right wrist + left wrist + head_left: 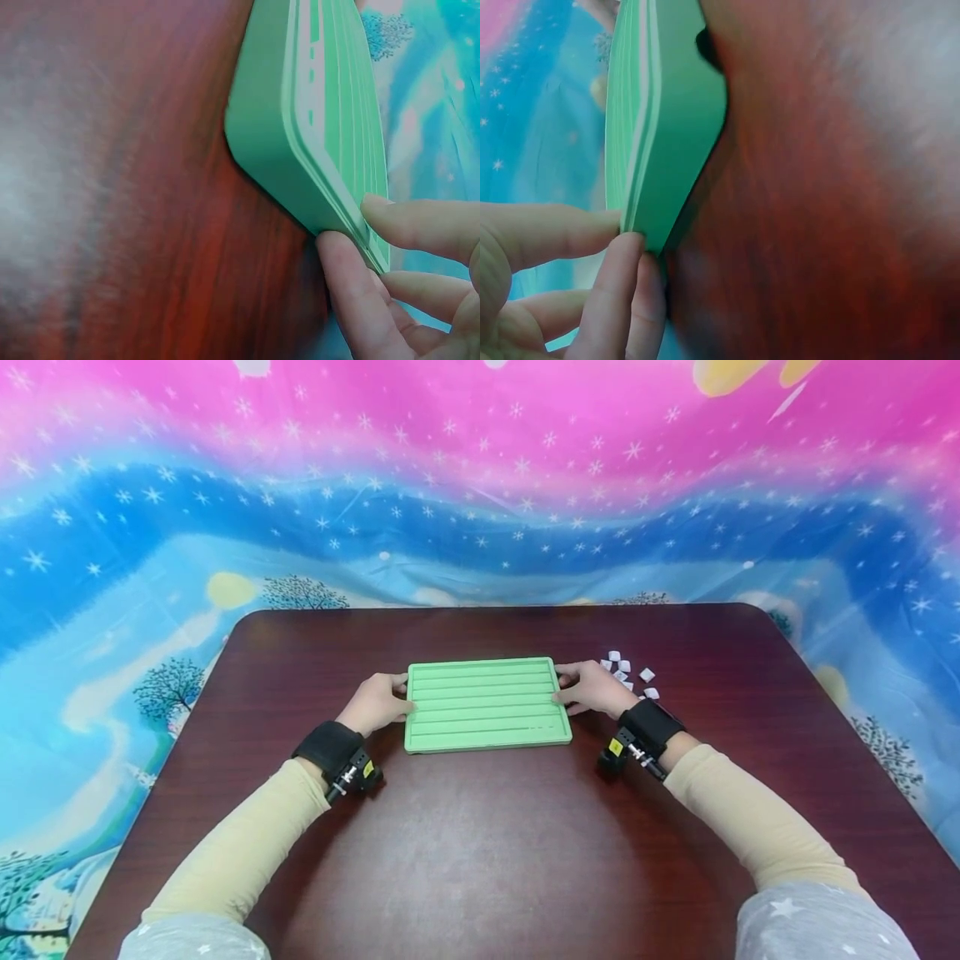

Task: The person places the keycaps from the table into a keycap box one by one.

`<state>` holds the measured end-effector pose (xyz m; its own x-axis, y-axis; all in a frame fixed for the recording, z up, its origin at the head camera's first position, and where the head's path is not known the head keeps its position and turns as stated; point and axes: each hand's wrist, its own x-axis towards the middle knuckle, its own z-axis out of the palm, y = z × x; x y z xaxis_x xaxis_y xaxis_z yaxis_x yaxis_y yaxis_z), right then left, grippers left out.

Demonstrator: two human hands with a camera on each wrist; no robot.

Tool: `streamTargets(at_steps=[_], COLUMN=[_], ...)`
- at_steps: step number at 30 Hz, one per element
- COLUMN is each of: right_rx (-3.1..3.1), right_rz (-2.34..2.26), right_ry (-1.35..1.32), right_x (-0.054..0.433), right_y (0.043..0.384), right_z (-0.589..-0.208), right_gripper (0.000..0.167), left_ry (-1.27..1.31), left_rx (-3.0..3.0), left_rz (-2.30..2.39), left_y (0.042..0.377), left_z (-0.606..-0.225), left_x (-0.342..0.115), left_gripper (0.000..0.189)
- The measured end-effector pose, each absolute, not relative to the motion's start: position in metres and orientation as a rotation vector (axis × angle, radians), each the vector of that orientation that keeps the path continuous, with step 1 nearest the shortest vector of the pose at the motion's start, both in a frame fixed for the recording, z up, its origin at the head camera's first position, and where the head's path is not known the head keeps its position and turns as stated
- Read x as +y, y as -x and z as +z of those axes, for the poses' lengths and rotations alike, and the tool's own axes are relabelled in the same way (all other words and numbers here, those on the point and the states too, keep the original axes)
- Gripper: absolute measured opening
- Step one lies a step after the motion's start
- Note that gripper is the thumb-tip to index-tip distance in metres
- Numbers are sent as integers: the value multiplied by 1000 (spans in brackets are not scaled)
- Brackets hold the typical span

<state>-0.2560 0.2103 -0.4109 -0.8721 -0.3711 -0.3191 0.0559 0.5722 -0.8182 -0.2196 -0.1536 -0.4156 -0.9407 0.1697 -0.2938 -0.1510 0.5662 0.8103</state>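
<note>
A light green ridged tray (480, 703) lies on the dark red-brown table, its long sides running left to right. My left hand (375, 703) grips its left short edge, the thumb over the rim. On the opposite short edge my right hand (595, 687) holds it the same way. Up close in the left wrist view, the thumb and fingers (611, 292) pinch the rim above a deep, smooth side wall. The right wrist view has the tray's rounded near corner (259, 142) beside the right hand's fingers (360, 292).
Several small white tiles (647, 675) lie loose on the table just beyond the right hand, some partly hidden by it. The glossy table (480, 843) has rounded far corners. A printed pink and blue cloth (480, 510) hangs behind it.
</note>
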Motion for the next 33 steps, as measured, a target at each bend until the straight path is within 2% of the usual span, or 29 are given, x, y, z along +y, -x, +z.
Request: streamTargets(at_steps=[23,33], right_rx=[2317,2316], right_rz=[-1259,-1259], right_ry=[233,256], right_x=[229,228], right_y=[227,226], right_z=[-413,-413], right_gripper=[77,76], left_ry=[-167,-172], left_rx=[2532,2575], left_rz=[1251,1196], left_y=[199,194], left_z=[-421,-421], left_x=[-144,-147], left_gripper=[67,75])
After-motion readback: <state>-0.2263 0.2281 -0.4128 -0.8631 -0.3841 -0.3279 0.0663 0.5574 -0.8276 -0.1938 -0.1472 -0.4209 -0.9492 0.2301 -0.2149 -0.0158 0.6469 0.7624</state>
